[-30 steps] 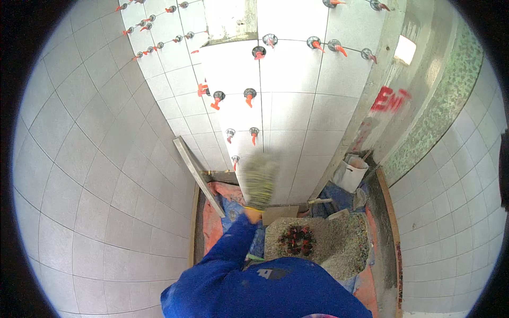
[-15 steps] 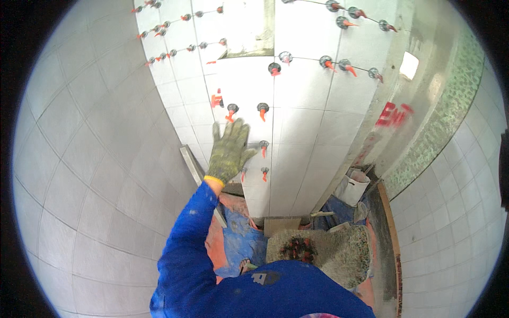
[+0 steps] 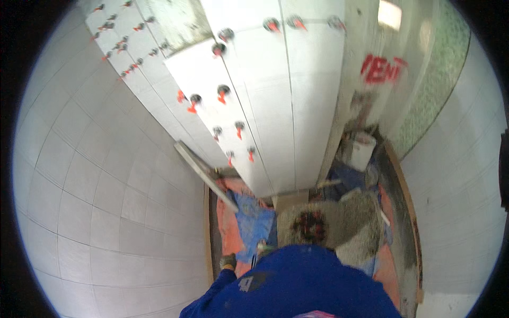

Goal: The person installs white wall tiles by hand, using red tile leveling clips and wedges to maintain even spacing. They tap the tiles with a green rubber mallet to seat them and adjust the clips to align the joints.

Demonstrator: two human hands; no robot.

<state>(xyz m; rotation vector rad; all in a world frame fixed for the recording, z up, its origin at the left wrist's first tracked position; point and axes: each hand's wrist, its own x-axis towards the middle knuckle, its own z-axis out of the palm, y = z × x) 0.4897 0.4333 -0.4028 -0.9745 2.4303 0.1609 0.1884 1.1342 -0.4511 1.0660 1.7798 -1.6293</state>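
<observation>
My left hand (image 3: 228, 261), in a dirty green work glove, is down beside my left side, away from the tiled wall. Its fingers are too small and blurred to make out. My right hand is out of sight. In front stands a wall of large white tiles (image 3: 313, 106). Along its joints sit several tile levelling clips with black round bases and red handles, such as one tile levelling clip (image 3: 223, 93). The white tile (image 3: 193, 71) with a slanting left edge carries several of them. Above it, a bare grey patch (image 3: 177, 21) has no tile.
A long metal straightedge (image 3: 204, 175) leans at the left wall's foot. Blue and orange sheeting (image 3: 249, 212) covers the floor. A grey, speckled surface (image 3: 366, 212) bears a heap of black and red pieces (image 3: 310, 227). At right stands a white bucket (image 3: 363, 151); grey tiles (image 3: 106, 185) line the left wall.
My left hand has come off the white tile and dropped to my left side. The view has tilted and shifted, so the wall now slants.
</observation>
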